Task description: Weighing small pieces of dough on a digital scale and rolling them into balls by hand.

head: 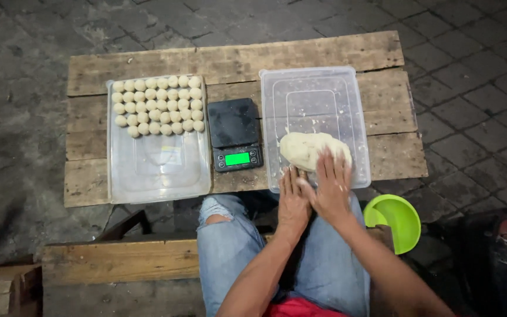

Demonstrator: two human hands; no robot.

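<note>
Our right hand (331, 182) lies flat, fingers spread, on the near edge of the dough lump (309, 149), which sits in the near end of the clear tub (315, 88) so we can reach it. Our left hand (293, 196) stands open beside it, palm to palm, gripping nothing. The scale (234, 134) sits between the tubs; the rolled dough balls (156, 105) fill the lid tray (158, 167) on the wooden tabletop (230, 58).

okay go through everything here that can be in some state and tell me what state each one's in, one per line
Kitchen scale: switched on, display lit green, platform bare.
Left container: open, dough balls in rows at its far end.
Right container: open, holding one dough lump.
Left hand: open, flat.
Right hand: open, on the lump.
Green bowl: upright.
</note>
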